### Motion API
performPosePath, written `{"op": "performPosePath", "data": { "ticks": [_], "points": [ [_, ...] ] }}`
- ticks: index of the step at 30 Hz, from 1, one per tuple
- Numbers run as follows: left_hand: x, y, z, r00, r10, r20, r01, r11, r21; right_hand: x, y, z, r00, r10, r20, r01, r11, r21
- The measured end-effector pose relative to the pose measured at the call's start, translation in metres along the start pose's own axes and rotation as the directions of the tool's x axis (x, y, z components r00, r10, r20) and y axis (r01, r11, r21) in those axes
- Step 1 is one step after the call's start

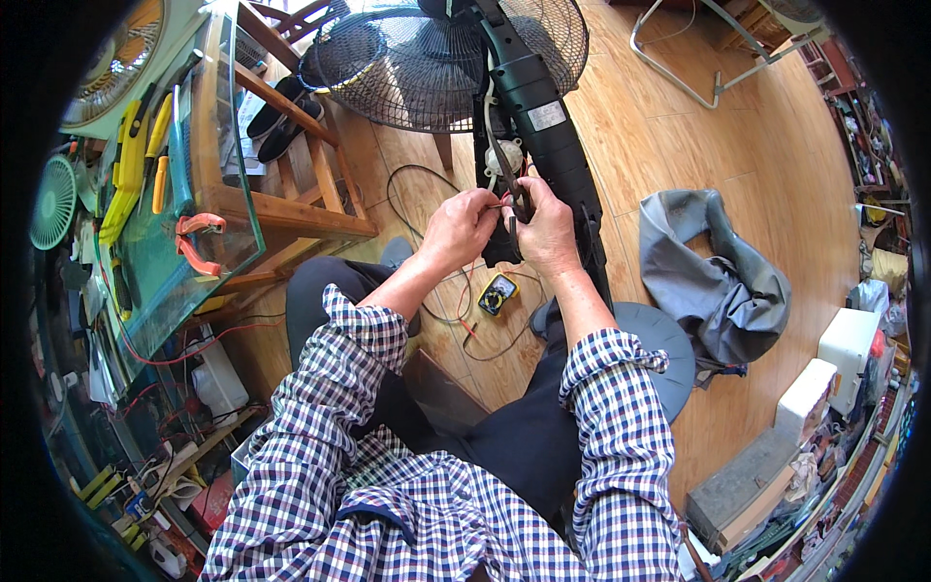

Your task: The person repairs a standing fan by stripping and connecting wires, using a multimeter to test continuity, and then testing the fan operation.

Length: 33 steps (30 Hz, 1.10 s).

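Note:
A black stand fan (531,97) has its column opened lengthwise, exposing a white round part (503,156), cables and thin wires. At this opening my left hand (458,229) is closed, its fingertips pinching a thin wire (496,205). Just beside it my right hand (543,229) grips a dark tool (520,199), which looks like pliers; its jaws are hard to make out. Both hands are close together in front of the column. On the wooden floor below them rests a yellow multimeter (497,294) with red and black leads.
At left, a glass-topped wooden table (240,233) holds yellow tools (131,160) and orange-handled pliers (199,242). Grey cloth (713,281) lies on the floor at right, near white foam boxes (842,359). A metal frame (713,87) stands back right; clutter lines both sides.

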<state>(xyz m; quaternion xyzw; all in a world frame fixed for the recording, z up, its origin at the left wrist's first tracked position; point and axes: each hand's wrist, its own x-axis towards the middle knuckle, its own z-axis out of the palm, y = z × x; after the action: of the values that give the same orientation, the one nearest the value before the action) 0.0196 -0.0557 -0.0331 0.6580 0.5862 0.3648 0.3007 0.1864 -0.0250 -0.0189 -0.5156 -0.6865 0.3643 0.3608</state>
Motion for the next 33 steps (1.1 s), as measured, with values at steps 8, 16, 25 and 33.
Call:
{"op": "performPosePath", "data": {
  "ticks": [8,16,25,33],
  "points": [
    [0.002,0.007,-0.002,0.982,-0.157,0.101,0.168,0.979,-0.111,-0.001,0.011,0.006,0.998,0.053,-0.039,-0.049,0.995,0.09],
    [0.004,0.001,0.001,0.949,-0.266,0.171,0.304,0.917,-0.257,-0.021,-0.018,-0.027,0.985,0.159,-0.06,-0.157,0.987,0.041],
    [0.005,-0.009,0.01,0.89,-0.395,0.227,0.455,0.767,-0.453,-0.082,-0.055,-0.054,0.894,0.419,0.158,-0.318,0.843,-0.434],
    [0.005,-0.006,0.009,0.884,-0.406,0.232,0.467,0.743,-0.479,-0.094,-0.047,-0.046,0.887,0.435,0.156,-0.31,0.811,-0.496]
  ]
}}
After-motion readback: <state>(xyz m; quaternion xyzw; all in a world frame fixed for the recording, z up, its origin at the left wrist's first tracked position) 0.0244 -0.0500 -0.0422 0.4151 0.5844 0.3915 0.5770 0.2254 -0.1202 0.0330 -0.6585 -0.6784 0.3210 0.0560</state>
